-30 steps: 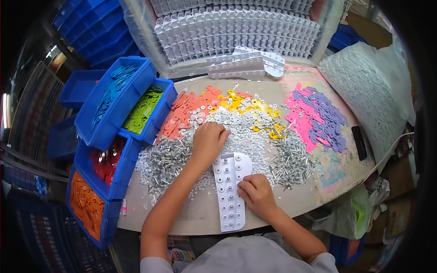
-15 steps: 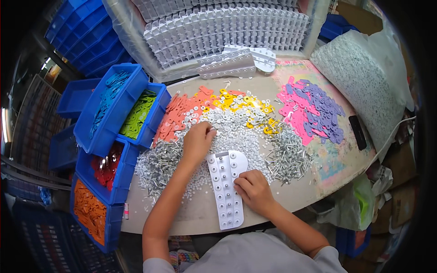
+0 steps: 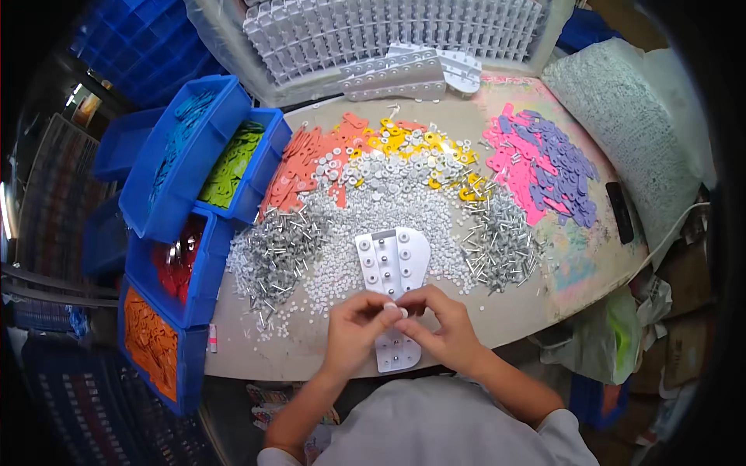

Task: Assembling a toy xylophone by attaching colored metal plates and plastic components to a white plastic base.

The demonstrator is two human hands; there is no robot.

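Above the lower half of a white plastic plate [image 3: 416,256], my left hand [image 3: 353,334] and my right hand [image 3: 449,330] meet at the fingertips. Both are closed in a pinch around small white round caps [image 3: 401,312], partly hidden by the fingers. The plate lies on the table, rounded on its right side. Silvery studs run down its middle channel, with white round caps along both sides. My hands cover its middle. Beyond it spreads a heap of small white plastic pieces [image 3: 388,206], flanked by metal rivets at left [image 3: 287,241] and right [image 3: 505,241].
Blue bins [image 3: 194,272] with coloured parts line the left side. Coral [image 3: 303,163], yellow [image 3: 396,140], pink [image 3: 513,175] and purple pieces [image 3: 563,167] lie farther back. A crate of white plates [image 3: 396,35] stands behind, a full plastic bag [image 3: 622,109] at right.
My left hand has come back from the heap of white pieces to the plate. My right hand has shifted left from the plate's edge to meet it. The view has tilted slightly.
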